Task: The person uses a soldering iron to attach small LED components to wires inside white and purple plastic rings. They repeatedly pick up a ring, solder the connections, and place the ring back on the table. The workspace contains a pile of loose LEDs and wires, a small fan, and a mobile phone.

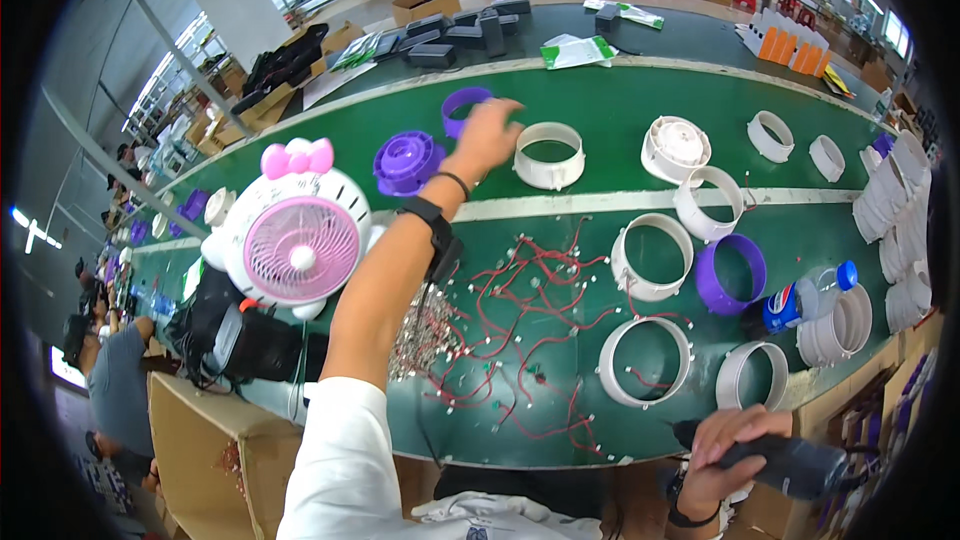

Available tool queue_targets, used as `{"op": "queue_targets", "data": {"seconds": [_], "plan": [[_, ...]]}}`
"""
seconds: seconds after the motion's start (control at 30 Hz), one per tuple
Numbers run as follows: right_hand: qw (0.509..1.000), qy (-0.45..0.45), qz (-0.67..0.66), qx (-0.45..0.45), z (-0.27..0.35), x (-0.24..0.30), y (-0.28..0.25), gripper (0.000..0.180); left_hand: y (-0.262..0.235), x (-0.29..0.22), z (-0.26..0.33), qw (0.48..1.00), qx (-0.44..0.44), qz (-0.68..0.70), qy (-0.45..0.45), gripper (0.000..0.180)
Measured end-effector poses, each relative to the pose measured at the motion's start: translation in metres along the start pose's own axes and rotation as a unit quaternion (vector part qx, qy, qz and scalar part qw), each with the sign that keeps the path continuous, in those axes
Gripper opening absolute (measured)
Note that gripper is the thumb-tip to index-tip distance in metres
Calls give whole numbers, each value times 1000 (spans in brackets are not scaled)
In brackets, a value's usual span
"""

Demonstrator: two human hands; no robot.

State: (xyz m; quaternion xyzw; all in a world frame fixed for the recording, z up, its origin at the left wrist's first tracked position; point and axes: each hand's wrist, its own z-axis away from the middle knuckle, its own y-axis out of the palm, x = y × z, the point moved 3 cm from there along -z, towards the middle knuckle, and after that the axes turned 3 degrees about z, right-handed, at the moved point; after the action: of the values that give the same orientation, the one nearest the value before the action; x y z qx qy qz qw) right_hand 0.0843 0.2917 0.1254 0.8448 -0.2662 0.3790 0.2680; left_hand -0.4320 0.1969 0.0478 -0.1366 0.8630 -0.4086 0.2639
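Note:
My left hand (pixel 486 140) reaches over the far green belt. Its visible fingertips are apart with nothing between them, and it overlaps the right side of a purple ring (pixel 453 116). Just right of it is a white ring (pixel 549 170); a round purple part (pixel 408 162) lies to its left. Low at the right, my right hand (pixel 728 448) is wrapped round a dark electric screwdriver (pixel 800 467), its tip pointing left. Near that hand are white rings (pixel 647 398) and another purple ring (pixel 707 278).
A white fan with pink bow and grille (pixel 302 248) stands left. Red wires (pixel 540 285) and a heap of small metal pieces (pixel 420 340) cover mid-table. A bottle (pixel 790 306) lies right beside stacked rings (pixel 835 330). A cardboard box (pixel 215 440) sits lower left; a person (pixel 122 380) is beyond.

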Motion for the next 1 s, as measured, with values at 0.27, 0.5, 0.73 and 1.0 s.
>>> {"op": "queue_targets", "data": {"seconds": [0.27,0.5,0.73,1.0], "plan": [[1000,4,19,-5,-12,-4,-3,47,-6,29,0,992,-42,-101,-56,22],[996,55,-74,18,4,5,8,49,-128,-209,175,983,94,1,154,32],[978,115,-121,122,23,0,59,51,-105,-242,297,975,182,128,26,44],[976,107,-57,179,23,-30,127,47,-81,-236,318,981,53,183,-40,24]]}}
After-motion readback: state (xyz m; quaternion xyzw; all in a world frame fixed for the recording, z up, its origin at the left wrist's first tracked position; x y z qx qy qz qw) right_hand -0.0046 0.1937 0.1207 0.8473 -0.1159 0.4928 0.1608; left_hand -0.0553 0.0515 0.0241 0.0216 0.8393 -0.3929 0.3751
